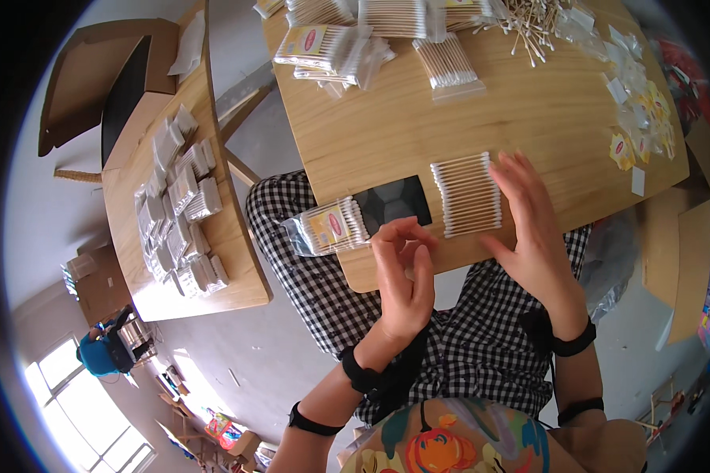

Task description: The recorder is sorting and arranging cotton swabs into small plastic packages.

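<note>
A row of cotton swabs (467, 195) lies side by side on the wooden table (528, 118), near its front edge. My right hand (532, 229) is just right of this row, thumb and fingers stretched apart, the fingertips close to the swab ends. My left hand (402, 272) is curled in front of a dark rectangular pad (392, 202); a small pale spot shows between its fingers, too little to name. Left of the pad, a clear bag of swabs (331, 226) with a yellow label overhangs the table edge.
Filled swab bags (323, 47) are heaped at the far left, with another bag (448, 63) beside them. Loose swabs (532, 27) lie at the back. Yellow labels (647, 130) are scattered right. A second table (237, 276) holds many bags (177, 197) and an open cardboard box (126, 87).
</note>
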{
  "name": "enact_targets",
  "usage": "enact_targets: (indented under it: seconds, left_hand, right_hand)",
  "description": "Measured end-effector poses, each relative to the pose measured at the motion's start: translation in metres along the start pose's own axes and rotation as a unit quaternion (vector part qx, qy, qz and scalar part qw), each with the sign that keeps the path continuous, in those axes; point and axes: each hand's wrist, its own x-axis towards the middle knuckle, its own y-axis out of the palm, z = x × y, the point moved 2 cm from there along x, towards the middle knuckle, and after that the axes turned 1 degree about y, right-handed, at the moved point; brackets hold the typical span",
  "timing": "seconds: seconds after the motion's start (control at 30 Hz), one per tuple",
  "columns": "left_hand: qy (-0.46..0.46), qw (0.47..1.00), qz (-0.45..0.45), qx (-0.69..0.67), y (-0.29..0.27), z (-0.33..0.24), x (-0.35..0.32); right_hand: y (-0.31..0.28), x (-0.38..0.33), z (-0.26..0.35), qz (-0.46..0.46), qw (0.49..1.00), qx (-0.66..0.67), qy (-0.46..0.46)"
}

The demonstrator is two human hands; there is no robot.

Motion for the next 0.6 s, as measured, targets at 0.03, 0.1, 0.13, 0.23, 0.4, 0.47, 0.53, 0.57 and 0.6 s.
enact_targets:
  seconds: [0.03, 0.1, 0.13, 0.23, 0.4, 0.47, 0.53, 0.57, 0.6]
  left_hand:
    - [0.008, 1.000, 0.004, 0.027, 0.000, 0.002, 0.001]
    - [0.062, 0.988, 0.013, 0.139, -0.002, -0.001, 0.007]
    - [0.056, 0.986, 0.020, 0.155, -0.002, -0.004, 0.009]
    - [0.041, 0.982, 0.034, 0.184, -0.003, -0.008, 0.011]
    - [0.048, 0.977, 0.058, 0.201, -0.002, -0.006, 0.011]
    - [0.063, 0.974, 0.062, 0.209, -0.002, -0.002, 0.010]
    - [0.081, 0.969, 0.069, 0.223, -0.001, -0.002, 0.010]
    - [0.091, 0.965, 0.074, 0.233, -0.002, -0.003, 0.011]
    - [0.101, 0.961, 0.078, 0.244, -0.002, -0.004, 0.012]
  right_hand:
    - [0.002, 0.002, 0.002, -0.009, 1.000, 0.004, 0.002]
    - [0.004, 0.005, 0.004, -0.027, 1.000, 0.013, 0.005]
    - [0.003, 0.004, 0.004, -0.022, 1.000, 0.003, -0.006]
    - [0.001, -0.002, 0.006, -0.011, 0.999, -0.022, -0.036]
    - [0.010, -0.003, 0.009, -0.004, 0.998, -0.038, -0.047]
    - [0.009, -0.003, 0.011, 0.014, 0.998, -0.052, -0.043]
    - [0.010, -0.004, 0.012, 0.030, 0.995, -0.077, -0.046]
    - [0.012, -0.005, 0.013, 0.039, 0.993, -0.096, -0.052]
    - [0.013, -0.005, 0.013, 0.047, 0.991, -0.114, -0.057]
